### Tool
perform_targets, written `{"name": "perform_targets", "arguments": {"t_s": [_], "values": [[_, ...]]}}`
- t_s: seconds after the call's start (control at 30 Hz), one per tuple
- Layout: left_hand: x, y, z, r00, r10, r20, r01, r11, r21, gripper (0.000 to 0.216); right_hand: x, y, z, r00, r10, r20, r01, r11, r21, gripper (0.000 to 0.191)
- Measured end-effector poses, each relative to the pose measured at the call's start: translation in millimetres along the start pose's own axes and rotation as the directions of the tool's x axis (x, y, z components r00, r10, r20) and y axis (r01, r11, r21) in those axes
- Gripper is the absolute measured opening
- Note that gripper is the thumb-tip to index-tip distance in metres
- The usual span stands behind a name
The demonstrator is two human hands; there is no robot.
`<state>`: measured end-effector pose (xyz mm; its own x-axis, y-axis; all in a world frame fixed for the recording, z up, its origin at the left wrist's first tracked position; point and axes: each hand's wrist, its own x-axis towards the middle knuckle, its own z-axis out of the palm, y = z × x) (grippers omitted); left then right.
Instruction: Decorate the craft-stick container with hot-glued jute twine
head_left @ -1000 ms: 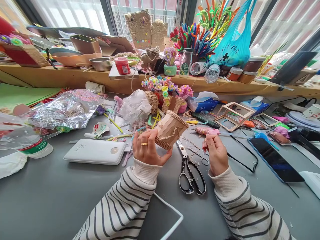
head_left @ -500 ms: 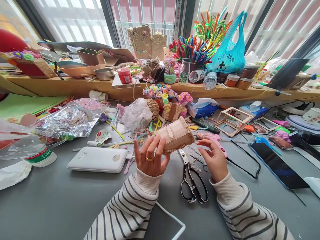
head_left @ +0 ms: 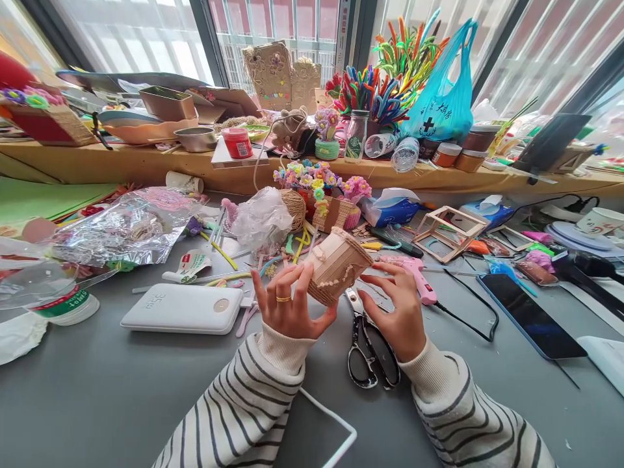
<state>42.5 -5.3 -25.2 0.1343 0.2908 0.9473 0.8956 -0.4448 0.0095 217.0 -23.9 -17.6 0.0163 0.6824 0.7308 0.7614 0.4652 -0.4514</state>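
Note:
My left hand (head_left: pixel 290 302), with a ring on one finger, is closed on a small wooden-stick pot (head_left: pixel 336 260) and holds it tilted above the table. Twine edges both ends of the pot, and a wavy twine line runs along its side. Close to the pot's right end is my right hand (head_left: pixel 397 305), its thumb and fingers apart. Its fingertips reach the rim, but I cannot tell whether they press on it. Beneath and between the hands lie black-handled scissors (head_left: pixel 363 351). Behind the right hand rests a pink glue gun (head_left: pixel 422 283).
A white power bank (head_left: pixel 182 309) lies to the left, its cable running forward. On the right are a phone (head_left: pixel 531 315) and a wooden stick frame (head_left: pixel 451 231). Flower crafts (head_left: pixel 316 182), a twine ball (head_left: pixel 294 211) and plastic wrapping (head_left: pixel 260 218) crowd the back, below a cluttered ledge (head_left: pixel 234 177).
The pot has turned in my left hand, bringing the wavy twine line into view. My right hand has moved left, up to the pot's rim. The whole view has shifted slightly.

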Motion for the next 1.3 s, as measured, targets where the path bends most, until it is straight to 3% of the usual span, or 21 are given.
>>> {"name": "perform_targets", "arguments": {"t_s": [0.23, 0.47, 0.73, 0.9, 1.13, 1.3], "values": [[0.1, 1.4, 0.2, 0.999, 0.044, -0.025, -0.043, 0.998, 0.040, 0.057, 3.4, -9.9, 0.8, 0.993, 0.121, -0.012, -0.121, 0.993, 0.017, 0.014], [1.1, 4.2, -6.2, 0.975, 0.208, -0.081, -0.198, 0.974, 0.114, 0.040, -0.1, -5.1, 4.7, 0.937, 0.322, 0.133, -0.348, 0.890, 0.294, 0.014], [1.4, 8.1, -5.2, 0.972, 0.188, -0.142, -0.179, 0.981, 0.071, 0.040, -3.7, -3.0, 5.0, 0.910, 0.285, 0.303, -0.393, 0.825, 0.405, 0.021], [-0.9, 9.9, -5.1, 0.964, 0.215, -0.159, -0.205, 0.976, 0.078, 0.031, -3.3, -3.3, 3.9, 0.931, 0.284, 0.231, -0.355, 0.853, 0.382, 0.014], [-3.8, 6.9, -5.0, 0.968, 0.198, -0.154, -0.194, 0.980, 0.043, 0.035, -5.7, 0.9, 4.5, 0.915, 0.321, 0.245, -0.399, 0.811, 0.427, 0.015], [-6.5, -1.0, -0.2, 0.998, 0.035, -0.060, -0.041, 0.994, -0.099, 0.057, -4.7, -1.2, 1.9, 0.903, 0.368, 0.221, -0.428, 0.800, 0.421, 0.015]]}}
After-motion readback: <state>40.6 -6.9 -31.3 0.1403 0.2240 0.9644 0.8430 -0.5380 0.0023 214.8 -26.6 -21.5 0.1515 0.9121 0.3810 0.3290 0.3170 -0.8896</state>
